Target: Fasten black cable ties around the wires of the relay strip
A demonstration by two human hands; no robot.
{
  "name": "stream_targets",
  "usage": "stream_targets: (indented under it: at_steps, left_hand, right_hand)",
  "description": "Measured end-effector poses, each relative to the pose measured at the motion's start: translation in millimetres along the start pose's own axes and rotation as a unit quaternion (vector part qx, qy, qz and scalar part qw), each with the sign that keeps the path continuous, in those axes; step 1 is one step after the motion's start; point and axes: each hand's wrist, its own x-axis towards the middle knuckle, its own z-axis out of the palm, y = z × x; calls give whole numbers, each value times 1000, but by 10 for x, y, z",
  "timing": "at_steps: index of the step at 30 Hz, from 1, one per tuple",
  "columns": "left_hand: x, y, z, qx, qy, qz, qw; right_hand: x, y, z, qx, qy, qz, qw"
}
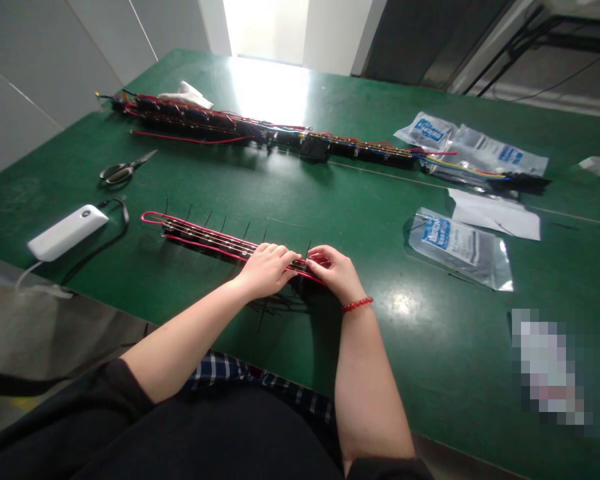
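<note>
On your green counter [305, 193], a long bundle [220, 121] lies behind the short bundle [210, 237] near you. Your left hand [267, 270] holds the short bundle; your right hand [337, 272] bends its fingers at its right end, grip unclear. Black ties [246, 231] look on, ends uncut.

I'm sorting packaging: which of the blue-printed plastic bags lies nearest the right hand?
The front bag, closest to the right hand and on the near side of the white paper; the other bags lie beyond that paper.

wired strip [207, 238] partly hidden beneath fingers [279, 252]
</note>
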Motion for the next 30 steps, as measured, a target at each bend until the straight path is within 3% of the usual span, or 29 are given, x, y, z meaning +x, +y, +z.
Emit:
stream_targets:
  at_steps: [30]
  left_hand:
    - [-1, -6, 21, -4, 19, 6, 1000]
  right_hand:
    - [15, -67, -5, -13, -16, 12, 1000]
